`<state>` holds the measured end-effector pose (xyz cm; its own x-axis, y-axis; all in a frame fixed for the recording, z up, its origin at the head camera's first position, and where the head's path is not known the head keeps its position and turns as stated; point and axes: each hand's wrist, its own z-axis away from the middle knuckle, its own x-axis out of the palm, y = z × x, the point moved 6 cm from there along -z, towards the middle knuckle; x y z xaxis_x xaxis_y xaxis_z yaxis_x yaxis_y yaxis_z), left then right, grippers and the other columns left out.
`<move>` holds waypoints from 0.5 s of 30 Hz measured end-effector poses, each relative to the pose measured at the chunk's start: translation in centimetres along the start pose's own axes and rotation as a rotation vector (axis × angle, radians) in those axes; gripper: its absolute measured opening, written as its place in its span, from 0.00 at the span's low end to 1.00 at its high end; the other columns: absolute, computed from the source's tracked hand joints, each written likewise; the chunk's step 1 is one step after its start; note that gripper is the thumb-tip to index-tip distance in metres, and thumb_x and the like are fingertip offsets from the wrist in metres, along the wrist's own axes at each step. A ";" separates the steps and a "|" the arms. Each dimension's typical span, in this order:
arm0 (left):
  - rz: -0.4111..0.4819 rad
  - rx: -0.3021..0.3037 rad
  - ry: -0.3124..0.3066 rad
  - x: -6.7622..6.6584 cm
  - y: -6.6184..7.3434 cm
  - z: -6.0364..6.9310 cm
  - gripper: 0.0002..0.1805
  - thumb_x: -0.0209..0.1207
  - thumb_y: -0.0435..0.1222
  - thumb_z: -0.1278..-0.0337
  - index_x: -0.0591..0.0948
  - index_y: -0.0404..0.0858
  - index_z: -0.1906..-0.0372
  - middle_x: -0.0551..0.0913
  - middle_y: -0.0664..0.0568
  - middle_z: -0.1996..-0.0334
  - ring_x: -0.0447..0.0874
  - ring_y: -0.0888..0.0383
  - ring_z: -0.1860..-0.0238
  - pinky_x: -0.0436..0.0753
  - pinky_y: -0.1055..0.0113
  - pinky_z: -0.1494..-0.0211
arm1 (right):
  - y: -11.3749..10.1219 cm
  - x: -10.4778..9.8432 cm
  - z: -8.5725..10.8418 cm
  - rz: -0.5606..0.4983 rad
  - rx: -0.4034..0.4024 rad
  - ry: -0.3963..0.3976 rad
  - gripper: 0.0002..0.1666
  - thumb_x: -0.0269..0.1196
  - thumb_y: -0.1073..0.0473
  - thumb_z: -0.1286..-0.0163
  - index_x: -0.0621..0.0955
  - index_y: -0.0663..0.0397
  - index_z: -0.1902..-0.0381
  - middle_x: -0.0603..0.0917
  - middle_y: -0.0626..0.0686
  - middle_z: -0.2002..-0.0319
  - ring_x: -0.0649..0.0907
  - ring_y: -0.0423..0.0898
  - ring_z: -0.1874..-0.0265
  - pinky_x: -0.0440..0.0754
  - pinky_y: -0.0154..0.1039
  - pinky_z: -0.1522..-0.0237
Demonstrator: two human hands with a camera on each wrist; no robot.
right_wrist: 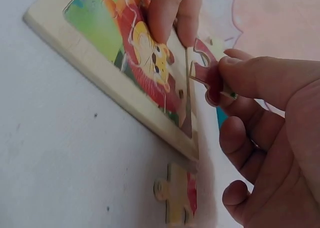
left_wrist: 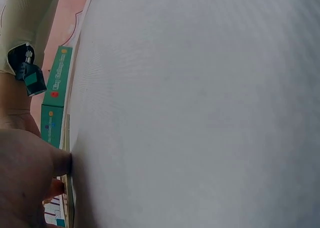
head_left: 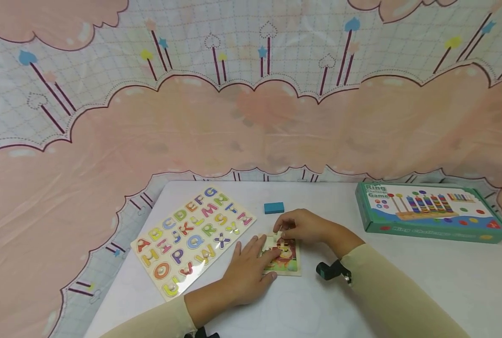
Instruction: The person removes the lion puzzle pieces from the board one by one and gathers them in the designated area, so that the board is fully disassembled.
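Observation:
A small wooden jigsaw puzzle (head_left: 292, 271) with a lion picture lies on the table, partly covered by my left hand (head_left: 248, 274). The left fingers stretch over the puzzle, and fingertips rest on the lion picture (right_wrist: 150, 58) in the right wrist view. My right hand (head_left: 303, 226) is at the puzzle's far edge. Between its thumb and fingers it pinches a dark red puzzle piece (right_wrist: 212, 80), raised and tilted beside the frame. Another loose puzzle piece (right_wrist: 176, 198) lies on the table near the frame's corner. In the left wrist view the left hand (left_wrist: 25, 175) shows at the lower left.
Left of the puzzle lies an alphabet board (head_left: 193, 239) with colourful letters. A blue block (head_left: 274, 208) sits beyond the right hand. The green Ring Challenge Game box (head_left: 430, 213) stands at the back right of the white table (head_left: 403, 286).

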<state>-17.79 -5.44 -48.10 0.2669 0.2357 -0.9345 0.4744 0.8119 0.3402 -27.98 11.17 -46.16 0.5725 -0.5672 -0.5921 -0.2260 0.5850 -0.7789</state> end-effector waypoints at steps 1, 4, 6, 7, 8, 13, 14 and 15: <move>-0.002 -0.002 -0.002 0.0 0.0 0.0 0.31 0.55 0.54 0.21 0.70 0.58 0.19 0.54 0.45 0.14 0.45 0.43 0.14 0.45 0.31 0.19 | 0.1 -0.1 0.1 0.002 -0.007 0.001 0.10 0.68 0.65 0.25 0.89 0.45 0.54 0.85 0.45 0.65 0.81 0.45 0.61 0.82 0.39 0.56; -0.002 0.001 -0.001 -0.1 0.0 0.0 0.31 0.55 0.54 0.21 0.70 0.58 0.19 0.54 0.45 0.14 0.46 0.43 0.14 0.46 0.31 0.19 | 0.3 -0.3 0.5 0.007 -0.010 0.013 0.10 0.67 0.65 0.25 0.90 0.45 0.54 0.85 0.45 0.63 0.80 0.45 0.59 0.81 0.40 0.55; 0.001 0.000 -0.004 -0.1 0.1 0.1 0.31 0.55 0.54 0.21 0.70 0.58 0.19 0.54 0.45 0.14 0.46 0.43 0.14 0.46 0.31 0.19 | 0.5 -0.6 0.9 0.004 -0.006 0.025 0.10 0.67 0.66 0.25 0.90 0.45 0.54 0.85 0.45 0.63 0.80 0.46 0.59 0.81 0.40 0.55; 0.003 0.000 -0.005 -0.1 0.1 0.1 0.31 0.56 0.54 0.21 0.70 0.58 0.19 0.54 0.45 0.14 0.46 0.43 0.14 0.46 0.31 0.19 | 0.6 -0.7 1.1 -0.002 -0.001 0.032 0.10 0.67 0.65 0.25 0.90 0.45 0.54 0.84 0.45 0.63 0.80 0.46 0.59 0.81 0.40 0.56; 0.004 0.000 -0.005 -0.1 0.1 0.1 0.31 0.56 0.54 0.21 0.70 0.58 0.19 0.54 0.45 0.14 0.46 0.43 0.14 0.46 0.31 0.19 | 0.8 -0.9 1.3 -0.008 0.000 0.039 0.10 0.67 0.66 0.26 0.90 0.46 0.54 0.84 0.45 0.63 0.80 0.46 0.60 0.81 0.40 0.58; 0.002 0.003 0.001 -0.1 0.0 0.0 0.31 0.56 0.54 0.22 0.70 0.58 0.19 0.55 0.45 0.14 0.47 0.43 0.14 0.47 0.31 0.19 | 1.6 -1.6 2.4 -0.036 0.006 0.070 0.09 0.67 0.65 0.26 0.89 0.49 0.53 0.84 0.47 0.64 0.80 0.47 0.62 0.80 0.39 0.62; 0.000 0.005 0.002 -0.1 0.0 0.0 0.32 0.56 0.54 0.22 0.70 0.58 0.19 0.55 0.45 0.14 0.47 0.43 0.14 0.47 0.30 0.19 | 1.8 -1.8 2.6 -0.041 0.009 0.076 0.08 0.67 0.65 0.26 0.89 0.50 0.53 0.84 0.48 0.64 0.79 0.47 0.62 0.80 0.39 0.62; 0.001 0.008 0.005 0.0 0.0 -0.1 0.32 0.56 0.54 0.22 0.70 0.58 0.19 0.55 0.45 0.14 0.47 0.43 0.14 0.47 0.30 0.19 | 2.0 -2.0 2.9 -0.047 0.014 0.085 0.08 0.67 0.65 0.26 0.89 0.51 0.53 0.84 0.48 0.64 0.79 0.47 0.62 0.80 0.40 0.61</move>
<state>-17.86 -5.43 -48.07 0.2632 0.2392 -0.9346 0.4805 0.8076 0.3420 -27.29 15.11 -45.94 0.5134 -0.6405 -0.5711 -0.1890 0.5648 -0.8033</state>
